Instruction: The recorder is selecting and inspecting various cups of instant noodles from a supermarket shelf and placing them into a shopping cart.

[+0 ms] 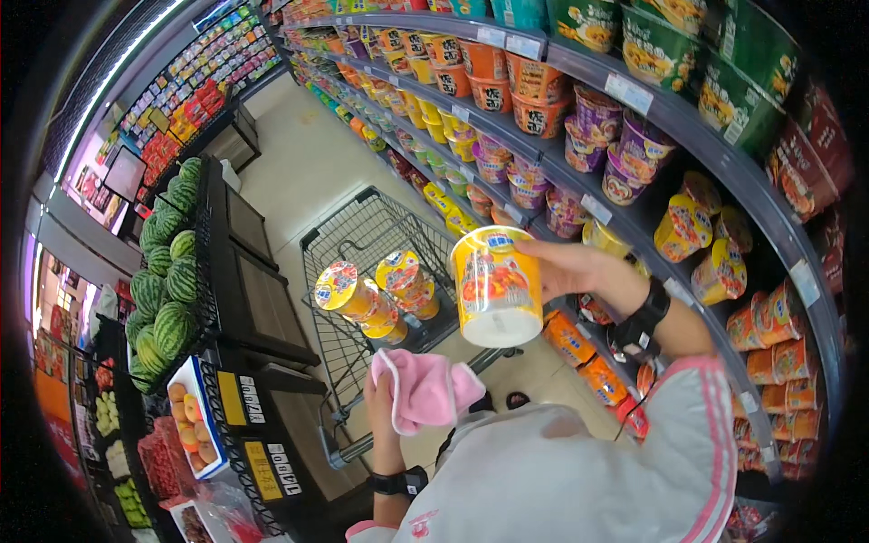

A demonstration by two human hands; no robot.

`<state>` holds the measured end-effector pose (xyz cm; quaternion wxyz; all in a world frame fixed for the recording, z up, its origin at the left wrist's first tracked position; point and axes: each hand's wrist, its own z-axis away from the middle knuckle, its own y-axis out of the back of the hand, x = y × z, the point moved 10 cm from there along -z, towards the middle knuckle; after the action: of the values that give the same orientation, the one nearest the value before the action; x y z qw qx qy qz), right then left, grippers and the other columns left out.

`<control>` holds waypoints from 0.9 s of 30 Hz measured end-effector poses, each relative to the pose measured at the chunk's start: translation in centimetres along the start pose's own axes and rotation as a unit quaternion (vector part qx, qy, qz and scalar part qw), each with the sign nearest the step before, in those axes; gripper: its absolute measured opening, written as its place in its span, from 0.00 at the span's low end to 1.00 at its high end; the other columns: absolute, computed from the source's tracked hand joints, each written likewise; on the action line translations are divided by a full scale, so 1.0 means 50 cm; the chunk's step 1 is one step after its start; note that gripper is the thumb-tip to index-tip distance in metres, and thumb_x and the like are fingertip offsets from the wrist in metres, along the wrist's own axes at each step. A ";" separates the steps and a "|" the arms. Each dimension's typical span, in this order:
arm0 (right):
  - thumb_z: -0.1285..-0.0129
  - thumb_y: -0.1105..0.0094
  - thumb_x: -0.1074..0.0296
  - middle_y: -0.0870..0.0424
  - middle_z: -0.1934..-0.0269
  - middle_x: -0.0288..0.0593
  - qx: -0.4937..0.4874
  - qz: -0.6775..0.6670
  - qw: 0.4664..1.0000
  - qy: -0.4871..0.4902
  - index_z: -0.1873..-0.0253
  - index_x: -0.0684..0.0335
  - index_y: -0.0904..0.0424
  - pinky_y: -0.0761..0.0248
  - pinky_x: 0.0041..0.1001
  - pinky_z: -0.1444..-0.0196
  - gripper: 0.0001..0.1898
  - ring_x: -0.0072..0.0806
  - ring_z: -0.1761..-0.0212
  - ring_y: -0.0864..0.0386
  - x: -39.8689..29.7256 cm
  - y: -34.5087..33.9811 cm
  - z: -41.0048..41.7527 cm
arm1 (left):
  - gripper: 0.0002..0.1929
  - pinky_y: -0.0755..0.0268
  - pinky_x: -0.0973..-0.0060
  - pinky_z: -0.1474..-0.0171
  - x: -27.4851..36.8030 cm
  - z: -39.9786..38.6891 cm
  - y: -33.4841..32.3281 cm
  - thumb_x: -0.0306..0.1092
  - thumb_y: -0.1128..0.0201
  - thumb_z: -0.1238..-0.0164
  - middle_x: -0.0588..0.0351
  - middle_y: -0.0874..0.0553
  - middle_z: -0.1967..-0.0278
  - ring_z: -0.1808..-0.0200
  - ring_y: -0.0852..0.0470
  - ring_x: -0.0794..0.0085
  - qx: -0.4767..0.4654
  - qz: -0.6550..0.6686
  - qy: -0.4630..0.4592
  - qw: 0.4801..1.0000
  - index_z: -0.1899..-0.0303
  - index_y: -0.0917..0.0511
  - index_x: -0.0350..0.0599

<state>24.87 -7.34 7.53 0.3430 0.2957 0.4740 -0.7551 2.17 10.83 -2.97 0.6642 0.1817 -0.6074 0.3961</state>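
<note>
My right hand (560, 266) grips a yellow instant noodle cup (499, 278) by its side, tilted so the white base shows toward me. A pink cloth (428, 390) with white edging is bunched in my left hand (380, 400), just above the cart handle (356, 448). Beyond my hands stands a wire shopping cart (319, 237). Inside it are two stacks of similar yellow cups: a left stack (339, 285) that leans and a right stack (407, 278). The held cup is apart from both stacks and from the shelf.
Shelves (590, 61) of noodle cups curve along my right, with loose yellow cups (682, 227) on one level. Orange noodle packs (601, 380) lie low beside me. On the left, a produce stand (265, 271) holds watermelons (180, 329) and a fruit box (193, 421). Tiled floor (288, 136) stretches ahead.
</note>
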 end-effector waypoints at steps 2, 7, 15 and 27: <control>0.36 0.55 0.35 0.21 0.48 0.52 0.030 0.053 0.995 -0.073 0.38 0.62 0.33 0.27 0.38 0.46 0.35 0.40 0.50 0.19 0.026 0.036 -0.005 | 0.17 0.29 0.77 0.51 -0.002 0.002 0.001 0.35 0.49 0.34 0.53 0.20 0.55 0.54 0.21 0.71 0.005 -0.014 0.003 1.000 0.48 0.27 0.35; 0.38 0.54 0.33 0.20 0.51 0.56 0.047 0.060 0.995 -0.068 0.40 0.65 0.32 0.25 0.39 0.49 0.37 0.42 0.53 0.18 -0.001 0.039 -0.001 | 0.18 0.29 0.74 0.49 -0.007 0.000 0.001 0.35 0.50 0.33 0.52 0.20 0.53 0.53 0.21 0.69 -0.005 -0.015 0.008 1.000 0.45 0.30 0.35; 0.39 0.55 0.31 0.21 0.50 0.56 0.027 0.074 0.995 -0.058 0.39 0.66 0.33 0.27 0.37 0.46 0.40 0.41 0.51 0.19 -0.004 0.032 0.008 | 0.19 0.30 0.73 0.47 0.007 0.005 -0.015 0.34 0.52 0.33 0.50 0.22 0.52 0.50 0.22 0.67 -0.018 0.005 0.014 1.000 0.44 0.30 0.35; 0.39 0.54 0.32 0.21 0.49 0.56 0.065 0.058 0.995 -0.056 0.38 0.64 0.34 0.26 0.37 0.46 0.39 0.41 0.52 0.19 -0.002 0.039 0.058 | 0.18 0.30 0.73 0.46 0.018 0.003 -0.009 0.33 0.52 0.33 0.50 0.22 0.51 0.50 0.22 0.67 -0.032 -0.088 -0.061 0.994 0.45 0.29 0.35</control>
<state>26.11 -10.58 7.68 0.3918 0.3018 0.3863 -0.7785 2.35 10.74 -1.97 0.6639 0.2366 -0.6407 0.3045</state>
